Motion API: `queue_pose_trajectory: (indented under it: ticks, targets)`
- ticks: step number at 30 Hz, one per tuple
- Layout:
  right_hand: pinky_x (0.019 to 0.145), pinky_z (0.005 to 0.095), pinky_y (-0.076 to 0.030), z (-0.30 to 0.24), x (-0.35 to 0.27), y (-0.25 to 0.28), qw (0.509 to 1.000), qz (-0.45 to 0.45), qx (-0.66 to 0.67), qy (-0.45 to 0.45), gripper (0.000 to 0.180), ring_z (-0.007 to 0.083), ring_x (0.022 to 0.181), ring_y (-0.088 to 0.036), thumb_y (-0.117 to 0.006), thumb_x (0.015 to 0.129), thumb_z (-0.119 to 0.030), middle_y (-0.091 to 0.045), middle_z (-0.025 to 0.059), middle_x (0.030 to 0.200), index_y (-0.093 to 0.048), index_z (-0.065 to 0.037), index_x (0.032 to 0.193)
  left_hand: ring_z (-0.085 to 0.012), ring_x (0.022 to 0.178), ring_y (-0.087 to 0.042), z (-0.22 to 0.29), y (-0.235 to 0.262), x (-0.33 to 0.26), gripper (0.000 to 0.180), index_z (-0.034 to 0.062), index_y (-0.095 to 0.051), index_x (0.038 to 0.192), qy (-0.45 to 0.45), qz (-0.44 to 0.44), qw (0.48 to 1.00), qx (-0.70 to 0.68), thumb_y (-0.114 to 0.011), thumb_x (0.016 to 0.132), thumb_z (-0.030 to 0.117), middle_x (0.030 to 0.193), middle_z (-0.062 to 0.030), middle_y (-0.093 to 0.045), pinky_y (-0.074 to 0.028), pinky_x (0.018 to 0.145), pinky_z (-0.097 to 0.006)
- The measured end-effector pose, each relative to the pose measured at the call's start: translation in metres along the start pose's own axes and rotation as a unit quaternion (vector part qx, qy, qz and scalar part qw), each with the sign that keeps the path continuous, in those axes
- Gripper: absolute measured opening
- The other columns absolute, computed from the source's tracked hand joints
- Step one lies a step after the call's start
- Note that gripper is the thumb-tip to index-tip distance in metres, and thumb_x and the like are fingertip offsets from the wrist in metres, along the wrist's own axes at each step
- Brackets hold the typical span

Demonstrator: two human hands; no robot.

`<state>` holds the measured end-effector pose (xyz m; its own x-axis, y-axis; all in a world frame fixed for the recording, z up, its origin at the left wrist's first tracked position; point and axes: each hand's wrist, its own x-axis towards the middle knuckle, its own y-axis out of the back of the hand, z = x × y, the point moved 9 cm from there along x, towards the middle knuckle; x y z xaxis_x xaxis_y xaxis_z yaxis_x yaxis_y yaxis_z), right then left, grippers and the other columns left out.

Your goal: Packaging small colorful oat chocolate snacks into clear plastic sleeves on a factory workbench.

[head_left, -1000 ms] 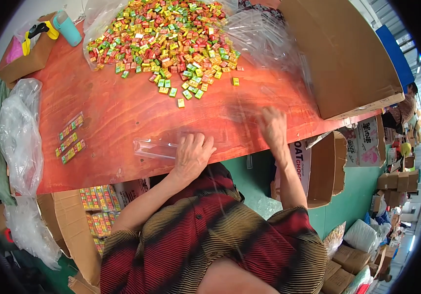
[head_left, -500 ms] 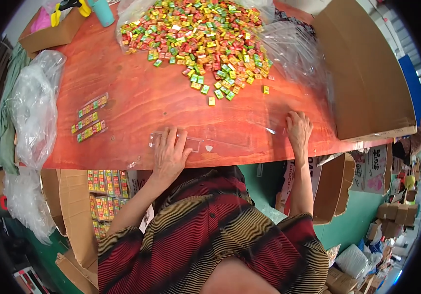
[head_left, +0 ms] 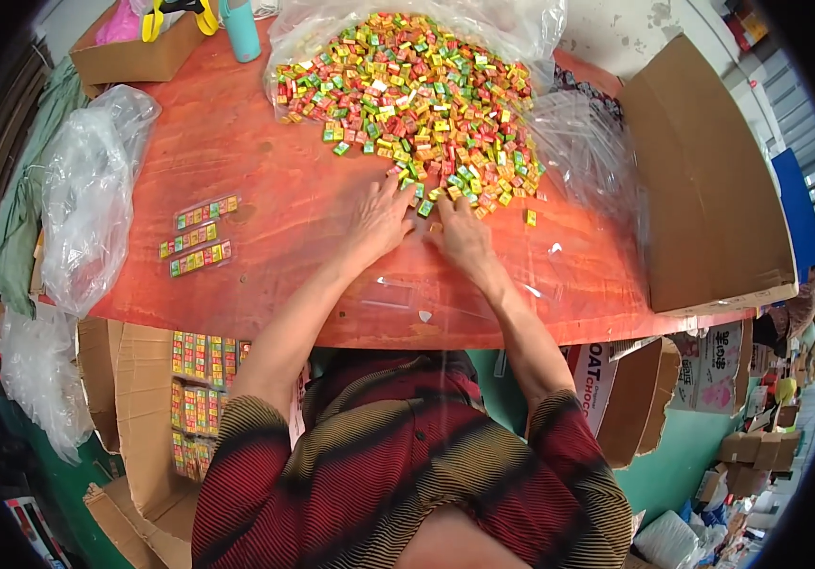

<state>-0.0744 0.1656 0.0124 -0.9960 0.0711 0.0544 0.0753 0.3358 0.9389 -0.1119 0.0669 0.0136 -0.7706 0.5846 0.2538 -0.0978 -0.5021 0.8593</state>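
Note:
A large heap of small wrapped candies (head_left: 426, 95) in red, yellow, green and orange covers the far middle of the table. At its near edge my left hand (head_left: 381, 226) reaches in, fingers stretched out and touching the candies. Close beside it, my right hand (head_left: 464, 239) has its fingers apart over the same edge, with a green candy (head_left: 425, 208) between the two hands. Whether the fingertips pinch any candy is partly hidden. A clear plastic tray (head_left: 388, 295) lies near the table's front edge, below my hands. Three filled clear strips (head_left: 201, 237) of candies rest at the left.
A tall cardboard box (head_left: 711, 190) stands at the right, beside crumpled clear plastic (head_left: 578, 142). Plastic bags (head_left: 94, 199) hang at the left edge. A small box (head_left: 132, 62) and a turquoise bottle (head_left: 240, 33) sit at the back left. Below, an open carton (head_left: 147, 408) holds packed candies.
Both hands have moved away from the front edge to the heap and come close together. My left hand has let go of the clear tray, which stays on the table.

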Motion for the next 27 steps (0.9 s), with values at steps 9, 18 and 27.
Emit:
queue_pose_trajectory:
  ticks: [9, 18, 27]
  targets:
    - [0.066, 0.0399, -0.047, -0.026, 0.023, -0.001, 0.98, 0.11, 0.04, 0.16, 0.027, 0.0315, 0.081, -0.054, -0.065, 0.07, -0.014, -0.052, 0.0126, 0.089, -0.058, -0.009, 0.096, -0.0278, 0.083, -0.047, -0.017, 0.013, -0.021, 0.033, 0.0074, -0.054, 0.099, 0.018, 0.113, 0.991, 0.076, -0.065, 0.069, 0.016, 0.089, -0.0089, -0.048, -0.041, 0.067, -0.039]
    - [0.07, 0.0389, -0.046, -0.041, 0.119, 0.03, 0.976, 0.168, -0.045, 0.134, 0.04, 0.0317, 0.091, -0.053, -0.062, 0.068, -0.011, -0.055, 0.0129, 0.094, -0.056, -0.013, 0.108, -0.0274, 0.084, -0.047, -0.025, 0.015, -0.026, 0.034, 0.0084, -0.055, 0.1, 0.037, 0.112, 0.992, 0.039, -0.066, 0.068, 0.015, 0.09, -0.0089, -0.048, -0.041, 0.069, -0.038]
    - [0.064, 0.0382, -0.048, -0.054, 0.135, -0.002, 0.963, 0.112, -0.065, 0.237, 0.011, 0.0305, 0.082, -0.054, -0.052, 0.074, -0.008, -0.052, 0.015, 0.088, -0.06, -0.008, 0.08, -0.0285, 0.085, -0.047, -0.034, 0.013, -0.024, 0.029, 0.0069, -0.055, 0.096, 0.053, 0.104, 0.993, 0.014, -0.065, 0.07, 0.012, 0.089, -0.0091, -0.047, -0.041, 0.07, -0.039]
